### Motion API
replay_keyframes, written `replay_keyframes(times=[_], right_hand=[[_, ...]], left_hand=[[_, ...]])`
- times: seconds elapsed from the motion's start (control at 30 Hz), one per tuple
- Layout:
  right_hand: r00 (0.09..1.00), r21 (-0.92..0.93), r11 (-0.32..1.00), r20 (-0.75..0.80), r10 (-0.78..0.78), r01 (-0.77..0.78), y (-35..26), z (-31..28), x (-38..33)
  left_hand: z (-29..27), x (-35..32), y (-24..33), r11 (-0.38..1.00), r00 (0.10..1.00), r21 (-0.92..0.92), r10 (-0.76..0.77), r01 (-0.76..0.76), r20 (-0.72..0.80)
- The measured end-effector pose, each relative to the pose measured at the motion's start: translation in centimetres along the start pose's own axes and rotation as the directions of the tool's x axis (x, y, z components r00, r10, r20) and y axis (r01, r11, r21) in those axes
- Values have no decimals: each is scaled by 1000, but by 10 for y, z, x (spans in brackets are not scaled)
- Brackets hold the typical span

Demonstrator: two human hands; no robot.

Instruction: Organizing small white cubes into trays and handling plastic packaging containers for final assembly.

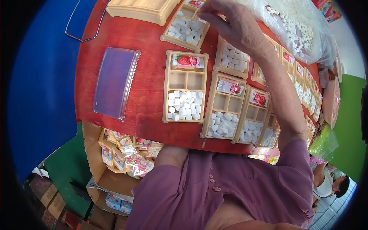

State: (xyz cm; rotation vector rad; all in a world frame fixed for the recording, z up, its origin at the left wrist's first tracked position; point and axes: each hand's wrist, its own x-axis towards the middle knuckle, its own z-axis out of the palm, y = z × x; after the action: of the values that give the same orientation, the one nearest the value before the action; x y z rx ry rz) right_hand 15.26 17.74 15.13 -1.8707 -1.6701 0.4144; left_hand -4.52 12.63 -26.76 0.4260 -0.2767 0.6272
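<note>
My right hand [234,23] reaches over the far end of a beige compartment tray [165,37], its fingers bent and pressed together at the picture's top edge. What they hold, if anything, is hidden. White marshmallows [188,30] and a red-and-white sachet [194,3] lie in that tray. My left forearm [171,156] goes under the table's near edge, and the hand is out of sight. Nearer to me stands another beige tray [166,86], with a strawberry-printed sachet [188,61] on top, two bare middle compartments and white marshmallows [185,105] below.
More filled trays [221,103] stand in rows on the red table [147,76] to the right. A clear plastic lid [117,84] lies left, beige trays [142,9] at the far left. A bag of marshmallows [297,30] sits far right. Below is a cardboard box [94,153] of packs.
</note>
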Motion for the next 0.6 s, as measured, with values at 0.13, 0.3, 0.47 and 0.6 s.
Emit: replay_keyframes(times=[0.13,0.3,0.47,0.6], right_hand=[[983,-117,977,-11,-182,180,5,20,22],[965,-316,912,49,-257,259,14,28,34],[983,-156,971,14,-182,182,-8,7,21],[988,-245,960,-94,119,-139,0,-48,-24]], left_hand=[[-10,4,3,999,999,35,5,-7,51],[-2,-19,4,998,993,67,-5,-3,121],[-10,-18,2,995,983,102,0,-20,184],[-13,-17,-3,992,970,123,4,-35,245]])
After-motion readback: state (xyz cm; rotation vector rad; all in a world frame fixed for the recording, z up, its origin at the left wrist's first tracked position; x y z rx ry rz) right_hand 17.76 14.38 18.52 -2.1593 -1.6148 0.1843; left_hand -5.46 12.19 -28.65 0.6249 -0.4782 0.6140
